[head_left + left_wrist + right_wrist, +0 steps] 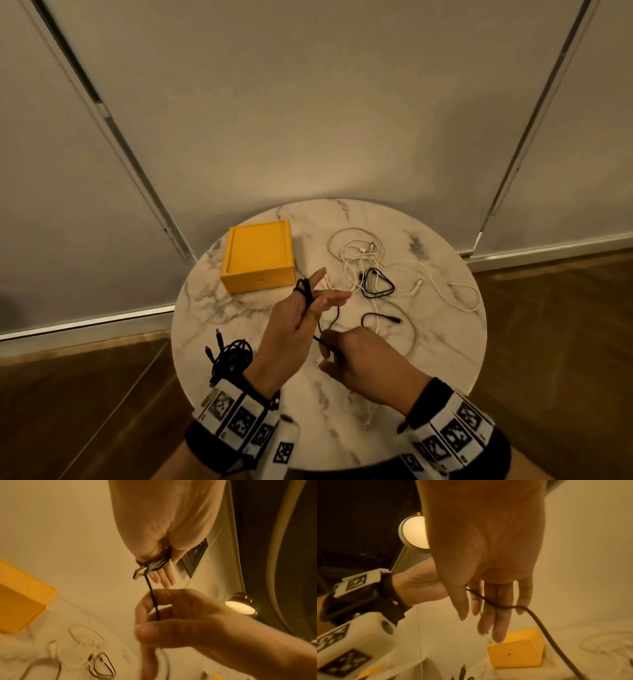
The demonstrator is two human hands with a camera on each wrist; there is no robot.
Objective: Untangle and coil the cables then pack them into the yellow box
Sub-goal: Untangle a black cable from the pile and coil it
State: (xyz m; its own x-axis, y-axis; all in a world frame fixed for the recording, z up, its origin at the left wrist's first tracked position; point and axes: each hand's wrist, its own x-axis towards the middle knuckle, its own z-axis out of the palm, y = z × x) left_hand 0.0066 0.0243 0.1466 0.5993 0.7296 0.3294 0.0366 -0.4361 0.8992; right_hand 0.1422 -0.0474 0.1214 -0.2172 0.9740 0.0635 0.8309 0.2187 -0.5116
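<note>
My left hand (301,318) is raised over the round marble table (435,359) and holds a black cable (305,293) wound in loops round it. Its outer fingers (163,577) stretch out, and the USB plug (139,572) sticks out beside the loops. The cable runs down to my right hand (356,353), which pinches it between thumb and fingers (154,609). In the right wrist view the same cable (498,606) crosses my right fingers. The yellow box (258,255) stands at the table's back left, its top closed.
A coiled black cable (233,356) lies by my left wrist. A tangle of white cables (359,253) and a small black loop (376,282) lie at the back right. Another black lead (380,317) and a white cable (462,298) lie right. A lit lamp (240,607) glows beyond.
</note>
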